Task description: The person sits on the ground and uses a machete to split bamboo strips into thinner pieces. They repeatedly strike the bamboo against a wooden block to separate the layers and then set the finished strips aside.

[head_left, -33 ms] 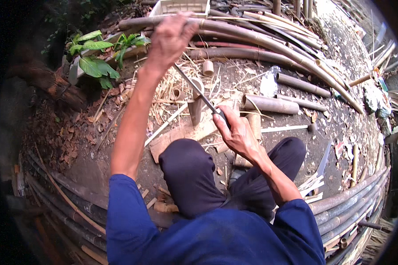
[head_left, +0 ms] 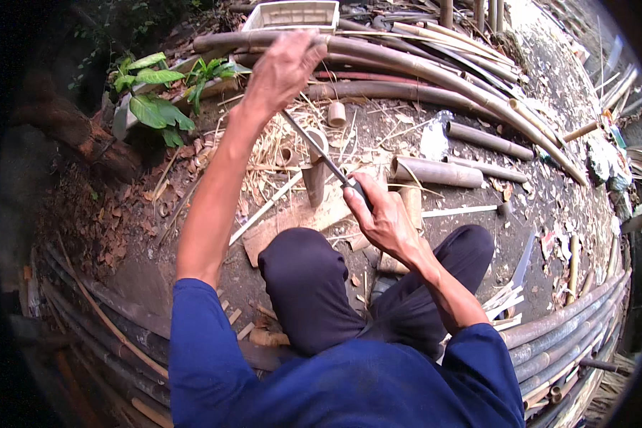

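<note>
My right hand (head_left: 389, 214) is closed round the dark handle of a long knife (head_left: 319, 152). Its narrow blade slants up and left across a short upright bamboo tube (head_left: 314, 184), which stands on a wooden board (head_left: 271, 239) beyond my left knee. My left hand (head_left: 285, 71) is raised above the far end of the blade, its back toward me and slightly blurred. Its fingers look curled; what they hold, if anything, is hidden. The blade's tip passes out of sight near my left wrist. Behind the tube lie thin pale shavings (head_left: 257, 175).
Long bamboo poles (head_left: 406, 64) cross the far side, before a pale plastic crate (head_left: 292, 16). Cut bamboo tubes (head_left: 442, 172) and a long-handled mallet (head_left: 504, 209) lie right. A saw blade (head_left: 524, 258) is near my right knee. Leafy plants (head_left: 153, 93) grow at left.
My left hand has shifted slightly right and nearer. The whole view has tilted a little. My right hand and the knife stay nearly in place.
</note>
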